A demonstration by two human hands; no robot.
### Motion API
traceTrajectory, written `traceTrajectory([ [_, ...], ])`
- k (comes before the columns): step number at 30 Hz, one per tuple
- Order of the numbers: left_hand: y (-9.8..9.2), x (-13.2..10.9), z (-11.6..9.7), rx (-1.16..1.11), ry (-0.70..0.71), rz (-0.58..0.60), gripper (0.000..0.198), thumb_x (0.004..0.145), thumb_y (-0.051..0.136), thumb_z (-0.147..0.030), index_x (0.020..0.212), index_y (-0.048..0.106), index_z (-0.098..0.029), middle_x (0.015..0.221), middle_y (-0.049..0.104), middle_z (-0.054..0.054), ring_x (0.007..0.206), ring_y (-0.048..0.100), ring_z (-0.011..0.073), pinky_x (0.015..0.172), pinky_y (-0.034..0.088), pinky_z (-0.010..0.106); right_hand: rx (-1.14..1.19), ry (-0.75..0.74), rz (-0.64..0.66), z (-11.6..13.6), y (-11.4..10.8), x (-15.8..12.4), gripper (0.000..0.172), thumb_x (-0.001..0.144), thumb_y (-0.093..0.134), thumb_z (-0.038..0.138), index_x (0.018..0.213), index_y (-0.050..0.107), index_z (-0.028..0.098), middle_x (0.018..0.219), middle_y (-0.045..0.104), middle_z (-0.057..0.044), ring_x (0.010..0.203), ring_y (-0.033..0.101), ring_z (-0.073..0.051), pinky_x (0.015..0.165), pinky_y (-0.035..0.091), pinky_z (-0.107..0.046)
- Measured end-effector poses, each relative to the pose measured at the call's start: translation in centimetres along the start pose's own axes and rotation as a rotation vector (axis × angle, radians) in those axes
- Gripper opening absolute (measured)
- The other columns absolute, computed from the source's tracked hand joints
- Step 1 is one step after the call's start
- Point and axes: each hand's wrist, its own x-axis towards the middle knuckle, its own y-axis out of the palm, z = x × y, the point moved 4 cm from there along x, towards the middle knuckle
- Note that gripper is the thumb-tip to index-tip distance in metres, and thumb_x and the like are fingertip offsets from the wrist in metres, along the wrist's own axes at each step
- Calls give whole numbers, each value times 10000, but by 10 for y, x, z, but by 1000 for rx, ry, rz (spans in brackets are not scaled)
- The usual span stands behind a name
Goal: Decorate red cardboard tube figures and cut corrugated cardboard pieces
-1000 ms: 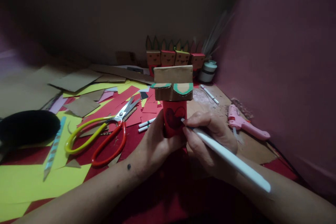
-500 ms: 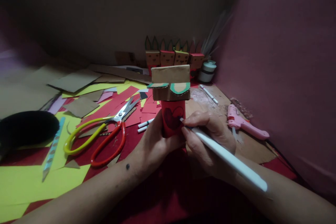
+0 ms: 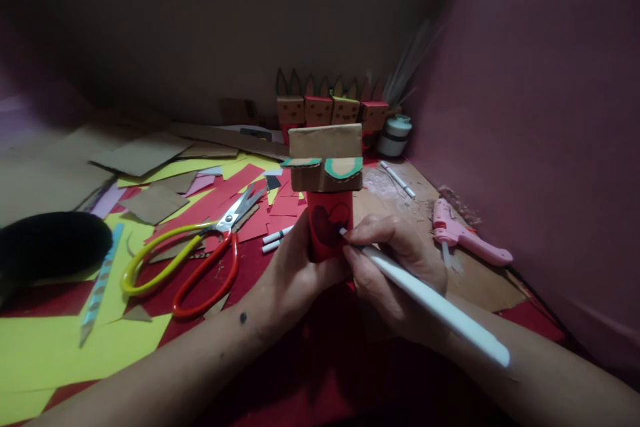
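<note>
My left hand (image 3: 295,273) is wrapped round the red tube body of a cardboard figure (image 3: 326,177), holding it upright. Its box head is brown cardboard with two green-edged ears that point toward me. A dark heart (image 3: 330,221) is drawn on the red body and partly coloured in. Between the thumb and fingers of my right hand (image 3: 400,267) is a white marker (image 3: 440,307), its tip against the lower right of the heart. The marker's long barrel slants back over my right wrist.
Yellow-and-red-handled scissors (image 3: 227,223) lie open at left, among paper and cardboard scraps. Further left are a pencil (image 3: 103,283) and a black rounded object (image 3: 55,247). A pink glue gun (image 3: 465,237) lies at right. Several similar figures (image 3: 333,110) stand behind, beside a pale jar (image 3: 396,135).
The marker tip and my right fingers have shifted slightly left and down across the heart. My left hand and the figure have stayed in place.
</note>
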Motion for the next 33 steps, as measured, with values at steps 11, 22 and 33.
traceTrajectory([
  [11, 1, -2, 1, -1, -27, -8, 329, 722, 708, -222, 1008, 557, -169, 979, 699, 53, 887, 623, 237, 763, 515, 328, -13, 7, -15, -1, -1, 1, 182, 855, 566, 91, 978, 564, 226, 731, 531, 42, 499, 457, -68, 452, 378, -225],
  [22, 0, -1, 1, 6, -52, -16, 306, 717, 705, -204, 983, 559, -166, 927, 681, 28, 877, 614, 222, 760, 506, 301, -36, 9, -20, 1, -2, 1, 154, 854, 577, 115, 947, 576, 238, 671, 530, 37, 499, 473, -91, 456, 392, -242],
  [33, -1, -2, 2, -25, -48, -4, 316, 724, 682, -133, 1017, 568, -164, 961, 693, 21, 898, 617, 208, 770, 505, 290, -65, -36, -50, 1, -4, 2, 182, 852, 594, 115, 950, 593, 269, 712, 582, 5, 601, 547, -135, 483, 449, -269],
])
